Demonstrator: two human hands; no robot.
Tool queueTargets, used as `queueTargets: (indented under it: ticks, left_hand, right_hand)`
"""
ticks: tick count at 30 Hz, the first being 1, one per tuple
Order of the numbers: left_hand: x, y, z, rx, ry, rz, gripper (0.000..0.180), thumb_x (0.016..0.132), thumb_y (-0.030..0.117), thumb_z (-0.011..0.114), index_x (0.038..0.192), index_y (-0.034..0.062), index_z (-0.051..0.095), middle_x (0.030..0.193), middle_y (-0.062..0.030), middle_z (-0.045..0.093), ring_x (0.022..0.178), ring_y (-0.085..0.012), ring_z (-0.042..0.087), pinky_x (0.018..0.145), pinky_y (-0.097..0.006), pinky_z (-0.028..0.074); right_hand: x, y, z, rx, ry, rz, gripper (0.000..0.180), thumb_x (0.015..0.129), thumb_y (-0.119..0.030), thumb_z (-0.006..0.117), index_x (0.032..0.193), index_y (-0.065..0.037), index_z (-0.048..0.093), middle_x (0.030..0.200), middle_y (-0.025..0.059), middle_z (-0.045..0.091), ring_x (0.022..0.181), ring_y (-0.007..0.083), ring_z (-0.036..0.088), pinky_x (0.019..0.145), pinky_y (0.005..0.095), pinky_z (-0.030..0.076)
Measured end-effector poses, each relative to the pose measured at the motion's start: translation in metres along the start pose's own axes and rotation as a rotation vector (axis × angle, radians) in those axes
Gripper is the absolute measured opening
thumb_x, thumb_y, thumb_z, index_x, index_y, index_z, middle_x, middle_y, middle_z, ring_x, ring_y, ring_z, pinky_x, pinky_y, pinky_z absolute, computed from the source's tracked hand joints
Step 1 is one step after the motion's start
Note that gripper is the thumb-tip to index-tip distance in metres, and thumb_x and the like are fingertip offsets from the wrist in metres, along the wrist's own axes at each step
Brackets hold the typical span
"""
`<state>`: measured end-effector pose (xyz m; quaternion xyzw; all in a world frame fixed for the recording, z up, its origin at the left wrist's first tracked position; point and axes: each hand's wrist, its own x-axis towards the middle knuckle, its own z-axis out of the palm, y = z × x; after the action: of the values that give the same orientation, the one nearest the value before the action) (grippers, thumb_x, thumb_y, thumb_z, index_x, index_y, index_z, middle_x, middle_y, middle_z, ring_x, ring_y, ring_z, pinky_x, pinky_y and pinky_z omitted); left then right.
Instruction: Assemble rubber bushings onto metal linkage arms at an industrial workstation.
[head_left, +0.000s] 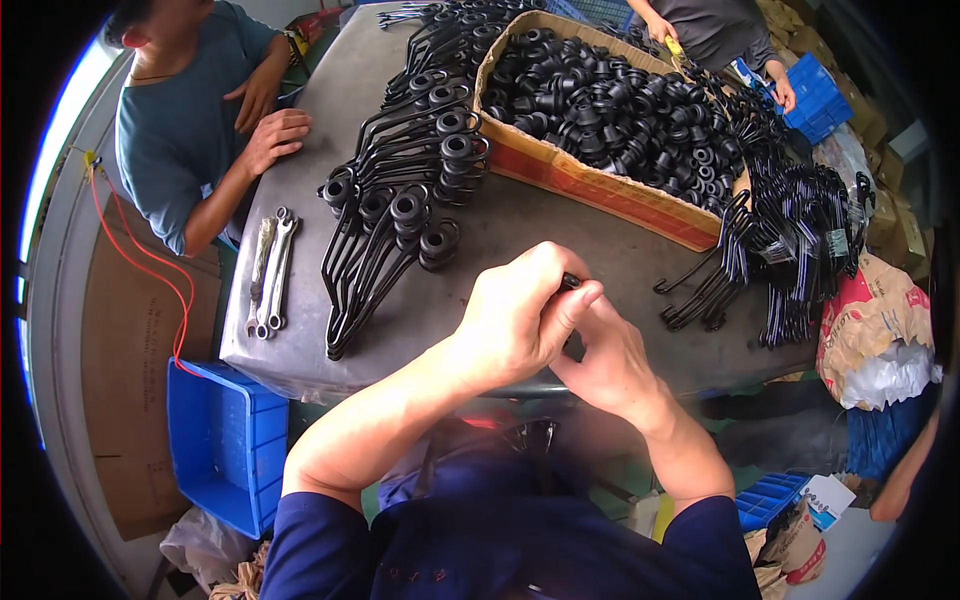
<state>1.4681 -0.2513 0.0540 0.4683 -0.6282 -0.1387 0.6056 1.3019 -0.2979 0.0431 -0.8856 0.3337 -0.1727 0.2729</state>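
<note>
My left hand (520, 315) and my right hand (605, 360) meet over the near edge of the grey table (300, 340), fingers closed together around a small black part (570, 283), mostly hidden by them. Left of my hands lies a pile of black wire pieces with round black rollers on their ends (400, 210). A cardboard box (600, 190) full of loose black rollers stands beyond. Bare black wire hooks (790, 250) are heaped at the right.
Two wrenches (272, 270) lie at the table's left edge. A person in a teal shirt (180, 140) sits at the left, hands on the table. Another person (710, 30) works at the far side. Blue crates (225, 440) stand on the floor.
</note>
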Motion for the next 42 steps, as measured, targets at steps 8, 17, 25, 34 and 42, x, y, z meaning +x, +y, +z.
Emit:
queueTargets:
  ticks: [8,17,25,34,42]
  left_hand:
    - [0.002,0.000,0.000,-0.024,-0.036,-0.017,0.014,0.089,0.012,0.070,0.092,0.0029,0.059,0.082,-0.0121,0.060,0.066,-0.0305,0.062,0.056,-0.037,0.050]
    - [0.003,-0.001,0.001,-0.010,-0.015,-0.037,0.014,0.089,0.011,0.070,0.092,0.0023,0.059,0.083,-0.0120,0.060,0.068,-0.0310,0.063,0.058,-0.038,0.051]
    - [0.002,-0.002,0.000,0.005,-0.025,0.014,0.014,0.092,0.010,0.067,0.096,0.0013,0.057,0.079,-0.0109,0.060,0.060,-0.0255,0.059,0.054,-0.034,0.048]
    - [0.002,0.009,0.004,0.019,-0.006,-0.062,0.013,0.092,0.010,0.068,0.095,0.0015,0.058,0.077,-0.0125,0.060,0.059,-0.0274,0.061,0.054,-0.035,0.050]
    - [0.001,0.011,0.000,0.033,-0.031,-0.140,0.012,0.094,0.011,0.066,0.097,0.0030,0.057,0.078,-0.0123,0.060,0.059,-0.0268,0.061,0.055,-0.035,0.049]
  right_hand:
    - [0.005,0.006,0.008,0.029,-0.117,0.075,0.030,0.076,-0.012,0.068,0.104,-0.005,0.058,0.092,0.0155,0.062,0.081,0.0391,0.064,0.070,0.0478,0.052]
    - [0.012,0.021,0.014,0.134,-0.134,-0.002,0.024,0.075,-0.016,0.071,0.093,-0.003,0.061,0.088,0.0156,0.062,0.078,0.0363,0.063,0.068,0.0463,0.051]
    - [0.010,0.009,0.004,0.196,-0.129,0.034,0.024,0.078,-0.018,0.074,0.091,-0.004,0.060,0.083,0.0132,0.061,0.075,0.0339,0.061,0.066,0.0440,0.049]
    - [0.009,0.025,0.008,0.113,-0.191,-0.026,0.031,0.078,-0.021,0.075,0.102,-0.005,0.063,0.089,0.0144,0.062,0.079,0.0313,0.062,0.070,0.0428,0.051]
    - [0.033,-0.013,-0.032,0.635,0.829,-0.313,0.016,0.101,-0.006,0.053,0.114,0.002,0.056,0.091,0.0078,0.062,0.072,0.0070,0.053,0.064,0.0197,0.046]
